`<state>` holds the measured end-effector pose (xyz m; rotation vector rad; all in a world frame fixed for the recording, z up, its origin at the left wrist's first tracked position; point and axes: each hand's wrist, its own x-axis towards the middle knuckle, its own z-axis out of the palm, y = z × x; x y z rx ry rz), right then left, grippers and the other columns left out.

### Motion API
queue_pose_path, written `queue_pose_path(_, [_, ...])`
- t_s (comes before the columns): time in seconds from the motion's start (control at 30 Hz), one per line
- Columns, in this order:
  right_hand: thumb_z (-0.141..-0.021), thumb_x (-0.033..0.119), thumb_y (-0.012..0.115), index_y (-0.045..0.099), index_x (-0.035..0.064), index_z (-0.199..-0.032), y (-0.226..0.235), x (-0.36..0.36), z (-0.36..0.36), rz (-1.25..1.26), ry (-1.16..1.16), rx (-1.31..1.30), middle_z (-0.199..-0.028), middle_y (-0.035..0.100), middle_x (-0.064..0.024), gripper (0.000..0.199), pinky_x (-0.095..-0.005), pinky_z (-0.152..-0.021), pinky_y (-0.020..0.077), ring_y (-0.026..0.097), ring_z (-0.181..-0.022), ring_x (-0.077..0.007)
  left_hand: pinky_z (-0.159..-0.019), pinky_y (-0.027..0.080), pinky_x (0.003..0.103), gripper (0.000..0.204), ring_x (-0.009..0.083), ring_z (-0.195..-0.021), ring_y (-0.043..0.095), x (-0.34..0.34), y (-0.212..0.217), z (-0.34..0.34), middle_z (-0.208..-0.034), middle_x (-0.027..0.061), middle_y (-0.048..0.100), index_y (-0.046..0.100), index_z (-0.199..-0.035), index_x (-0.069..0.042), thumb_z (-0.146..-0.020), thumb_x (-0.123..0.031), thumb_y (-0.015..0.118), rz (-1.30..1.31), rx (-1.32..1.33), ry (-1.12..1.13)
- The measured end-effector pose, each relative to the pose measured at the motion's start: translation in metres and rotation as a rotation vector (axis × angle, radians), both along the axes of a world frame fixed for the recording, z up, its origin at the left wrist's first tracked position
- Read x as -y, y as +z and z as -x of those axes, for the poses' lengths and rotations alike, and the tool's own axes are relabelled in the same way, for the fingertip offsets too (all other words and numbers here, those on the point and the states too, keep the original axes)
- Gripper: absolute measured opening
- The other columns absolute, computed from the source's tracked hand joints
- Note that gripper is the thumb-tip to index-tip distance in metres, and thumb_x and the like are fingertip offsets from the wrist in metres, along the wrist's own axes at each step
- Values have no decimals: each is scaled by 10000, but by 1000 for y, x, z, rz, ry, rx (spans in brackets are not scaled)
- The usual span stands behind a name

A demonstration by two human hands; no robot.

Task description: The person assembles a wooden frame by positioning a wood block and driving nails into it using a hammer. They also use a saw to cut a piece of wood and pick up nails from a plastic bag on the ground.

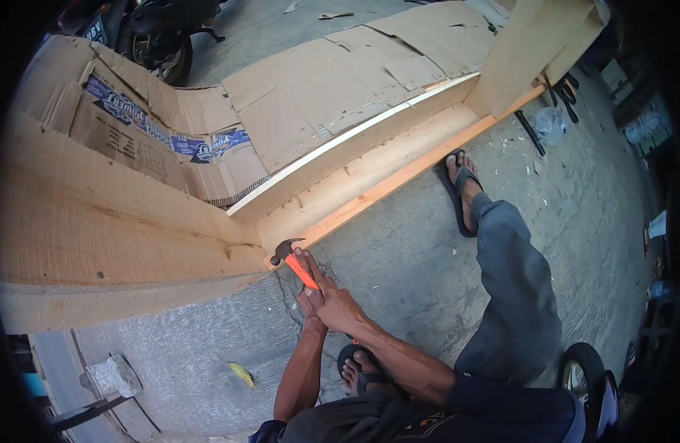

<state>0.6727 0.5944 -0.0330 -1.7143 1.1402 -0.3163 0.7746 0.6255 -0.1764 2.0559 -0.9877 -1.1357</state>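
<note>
A claw hammer (301,271) with a dark head and an orange handle lies against the near left corner of a wooden frame (377,193). My right hand (335,304) is closed around the handle, its fingers reaching up toward the head. Close beside and partly beneath it is my left hand (309,304); its fingers are mostly hidden, so I cannot tell what they hold. The hammer head is by the end of the frame's front rail (355,205), where a wide upright board (118,221) meets it.
Flattened cardboard (310,111) lies behind the frame. Another upright panel (536,52) stands at the far right end. Dark tools (532,133) and a clear plastic bag (550,125) lie on the concrete floor. A motorcycle (159,37) is parked at the back left. A yellow leaf (241,373) lies near me.
</note>
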Motion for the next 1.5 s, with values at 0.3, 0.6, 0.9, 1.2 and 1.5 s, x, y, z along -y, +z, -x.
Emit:
queue_pose_path(0.3, [-1051,359,464,535,-46,-1084,168,71,110,307,-369,-60,-723,642,-298,412,-585,-680,490,651,-732,-518,-931,408,508,527,330,-1089,600,107,83,18,-1110,147,617,487,-1304,-75,-833,-170,703,457,1063,-289])
queue_pose_path(0.6, [-1017,349,518,626,72,-1206,329,111,234,501,-34,-1033,-841,700,-168,352,-508,-754,512,692,-844,-384,-733,554,477,495,389,-891,695,140,87,3,-985,181,670,509,-1096,-95,-728,-185,829,154,893,-433])
queue_pose_path(0.9, [-832,370,765,745,86,-922,136,181,215,-77,1048,-1391,-826,706,-62,299,-413,-708,528,662,-746,-237,-718,547,489,394,404,-826,711,142,102,9,-978,188,698,498,-1050,-77,-782,-181,766,137,855,-504])
queue_pose_path(1.2, [-787,292,732,766,88,-964,89,253,171,610,921,-1216,-933,750,-76,273,-426,-733,558,713,-900,-265,-720,546,498,356,404,-812,721,149,109,10,-929,211,724,502,-1045,-74,-802,-190,736,34,879,-495])
queue_pose_path(1.5, [-813,330,727,753,102,-995,82,264,199,626,722,-1198,-860,737,-81,293,-394,-666,540,699,-775,-244,-684,550,494,358,391,-762,721,155,106,16,-856,198,726,511,-1023,-84,-795,-236,742,42,945,-502])
